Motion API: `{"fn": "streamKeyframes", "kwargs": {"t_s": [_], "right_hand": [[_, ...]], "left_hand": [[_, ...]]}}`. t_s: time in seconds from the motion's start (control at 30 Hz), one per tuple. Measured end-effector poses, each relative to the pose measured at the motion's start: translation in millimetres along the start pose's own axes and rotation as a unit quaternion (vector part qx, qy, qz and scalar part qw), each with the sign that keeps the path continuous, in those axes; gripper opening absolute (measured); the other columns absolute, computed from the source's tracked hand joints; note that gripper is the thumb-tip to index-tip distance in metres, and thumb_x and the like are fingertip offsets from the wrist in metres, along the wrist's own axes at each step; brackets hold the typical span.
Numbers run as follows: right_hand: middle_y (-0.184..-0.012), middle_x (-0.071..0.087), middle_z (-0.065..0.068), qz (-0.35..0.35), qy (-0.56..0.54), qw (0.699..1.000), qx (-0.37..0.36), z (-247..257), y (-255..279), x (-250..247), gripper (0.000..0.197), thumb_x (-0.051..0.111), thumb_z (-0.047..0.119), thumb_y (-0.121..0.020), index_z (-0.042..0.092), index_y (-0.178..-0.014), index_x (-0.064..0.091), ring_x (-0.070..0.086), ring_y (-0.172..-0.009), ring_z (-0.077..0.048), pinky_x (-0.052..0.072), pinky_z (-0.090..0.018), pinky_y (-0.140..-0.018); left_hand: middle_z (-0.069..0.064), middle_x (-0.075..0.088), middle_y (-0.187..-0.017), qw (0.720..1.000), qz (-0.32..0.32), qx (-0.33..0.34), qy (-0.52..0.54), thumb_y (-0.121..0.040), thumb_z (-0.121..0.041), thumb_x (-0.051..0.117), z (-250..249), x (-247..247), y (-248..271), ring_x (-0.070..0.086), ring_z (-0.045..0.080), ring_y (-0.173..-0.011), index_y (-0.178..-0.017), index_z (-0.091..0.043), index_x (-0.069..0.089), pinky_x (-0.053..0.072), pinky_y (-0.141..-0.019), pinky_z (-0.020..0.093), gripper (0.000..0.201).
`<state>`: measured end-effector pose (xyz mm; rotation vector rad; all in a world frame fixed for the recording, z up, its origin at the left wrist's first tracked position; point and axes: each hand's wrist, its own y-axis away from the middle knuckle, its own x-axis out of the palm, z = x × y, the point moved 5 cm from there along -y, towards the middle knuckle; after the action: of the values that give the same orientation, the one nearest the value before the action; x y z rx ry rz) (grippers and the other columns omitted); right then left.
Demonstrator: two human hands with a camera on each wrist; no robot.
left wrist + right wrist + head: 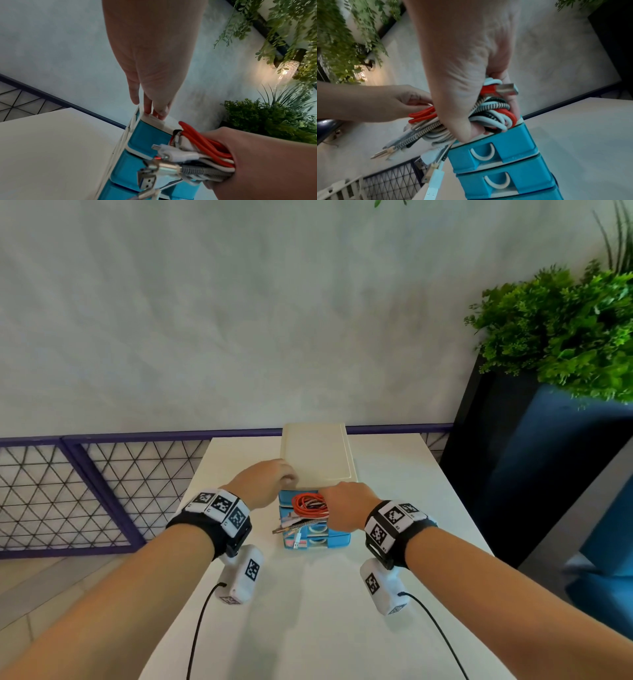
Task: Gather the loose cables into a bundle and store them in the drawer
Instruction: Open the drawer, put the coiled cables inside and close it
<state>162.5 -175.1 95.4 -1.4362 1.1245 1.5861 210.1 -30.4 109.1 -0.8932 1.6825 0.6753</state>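
Note:
A small drawer unit [318, 453] with a cream top and blue drawers [513, 142] stands mid-table on the white table [308, 611]. My right hand [342, 508] grips a coiled bundle of cables [310, 505] in red, white and striped braid, held against the unit's top front edge. Loose plug ends [149, 180] stick out of the bundle [494, 115] to the left. My left hand [150, 112] rests straight fingertips on the front left edge of the cream top. The drawer fronts look pushed in.
A leafy plant [565, 337] in a dark planter stands at the right of the table. A purple-framed mesh railing [68, 491] runs behind and to the left. A grey wall rises behind the unit.

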Motion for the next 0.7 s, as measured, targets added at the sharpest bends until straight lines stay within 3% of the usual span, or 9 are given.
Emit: {"fn": "streamKeyframes", "kwargs": {"t_s": [0.1, 0.17, 0.27, 0.37, 0.4, 0.47, 0.53, 0.6, 0.7], "right_hand": [[-0.093, 0.065, -0.003, 0.038, -0.013, 0.999, -0.018, 2, 6, -2, 0.028, 0.06, 0.025, -0.08, 0.016, -0.105, 0.056, 0.059, -0.078, -0.025, 0.043, -0.031, -0.065], [-0.08, 0.058, 0.003, 0.079, -0.014, 0.996, -0.04, 5, 15, -4, 0.024, 0.063, 0.027, -0.079, 0.018, -0.099, 0.054, 0.054, -0.069, -0.019, 0.041, -0.028, -0.06], [-0.068, 0.053, 0.007, 0.135, -0.065, 0.987, -0.054, 7, 29, -11, 0.019, 0.065, 0.022, -0.079, 0.017, -0.094, 0.055, 0.05, -0.053, -0.01, 0.04, -0.022, -0.051], [-0.074, 0.058, 0.006, 0.16, -0.125, 0.978, -0.041, -1, 35, -27, 0.024, 0.066, 0.018, -0.079, 0.014, -0.101, 0.058, 0.052, -0.058, -0.01, 0.042, -0.019, -0.054], [-0.076, 0.059, 0.006, 0.161, -0.138, 0.977, -0.033, -5, 36, -34, 0.023, 0.066, 0.017, -0.079, 0.015, -0.101, 0.058, 0.054, -0.061, -0.01, 0.043, -0.018, -0.054], [-0.082, 0.063, 0.003, 0.144, -0.144, 0.979, -0.01, -17, 36, -49, 0.024, 0.066, 0.017, -0.079, 0.018, -0.102, 0.058, 0.057, -0.065, -0.012, 0.046, -0.019, -0.056], [-0.088, 0.068, -0.003, 0.106, -0.109, 0.988, 0.033, -28, 31, -62, 0.026, 0.065, 0.021, -0.076, 0.016, -0.102, 0.06, 0.06, -0.069, -0.018, 0.051, -0.027, -0.062], [-0.081, 0.065, -0.004, 0.065, -0.025, 0.994, 0.085, -32, 29, -69, 0.026, 0.063, 0.024, -0.076, 0.014, -0.1, 0.06, 0.06, -0.067, -0.02, 0.051, -0.032, -0.061], [-0.073, 0.052, 0.001, 0.031, 0.114, 0.985, 0.123, -15, 31, -68, 0.017, 0.054, 0.018, -0.085, 0.012, -0.101, 0.059, 0.054, -0.067, -0.018, 0.041, -0.027, -0.06]], "left_hand": [[0.0, 0.06, -0.104, 1.0, -0.015, -0.006, -0.005, -0.091, -0.023, 0.054, -2, -2, -3, 0.057, 0.019, -0.096, -0.1, -0.014, 0.064, 0.047, -0.085, 0.036, 0.016], [-0.002, 0.058, -0.108, 0.999, -0.014, -0.022, -0.022, -0.087, -0.029, 0.061, -2, 0, -4, 0.056, 0.017, -0.096, -0.102, -0.016, 0.061, 0.049, -0.083, 0.038, 0.02], [-0.008, 0.05, -0.11, 0.999, 0.003, -0.03, -0.04, -0.075, -0.037, 0.073, -4, 7, -2, 0.05, 0.015, -0.097, -0.104, -0.021, 0.052, 0.05, -0.081, 0.039, 0.039], [-0.003, 0.045, -0.113, 0.999, 0.026, -0.022, -0.027, -0.069, -0.031, 0.077, -6, 13, 0, 0.046, 0.02, -0.101, -0.107, -0.017, 0.047, 0.048, -0.083, 0.04, 0.051], [0.0, 0.043, -0.114, 0.999, 0.039, -0.02, -0.023, -0.068, -0.032, 0.077, -5, 15, 1, 0.045, 0.022, -0.104, -0.11, -0.016, 0.045, 0.047, -0.086, 0.04, 0.056], [0.003, 0.038, -0.118, 0.996, 0.079, -0.032, -0.028, -0.057, -0.051, 0.076, 0, 19, 2, 0.041, 0.023, -0.11, -0.12, -0.013, 0.041, 0.042, -0.094, 0.04, 0.082], [0.002, 0.031, -0.125, 0.991, 0.122, -0.04, -0.031, -0.047, -0.068, 0.07, 0, 26, 4, 0.031, 0.02, -0.118, -0.131, -0.014, 0.033, 0.036, -0.104, 0.039, 0.107], [0.001, 0.023, -0.133, 0.988, 0.146, -0.039, -0.022, -0.046, -0.065, 0.077, -5, 28, 8, 0.021, 0.019, -0.126, -0.138, -0.016, 0.024, 0.028, -0.111, 0.041, 0.116], [0.002, 0.013, -0.142, 0.984, 0.172, -0.049, -0.007, -0.055, -0.055, 0.083, -8, 27, 12, 0.011, 0.022, -0.137, -0.14, -0.014, 0.014, 0.023, -0.114, 0.041, 0.117]]}}
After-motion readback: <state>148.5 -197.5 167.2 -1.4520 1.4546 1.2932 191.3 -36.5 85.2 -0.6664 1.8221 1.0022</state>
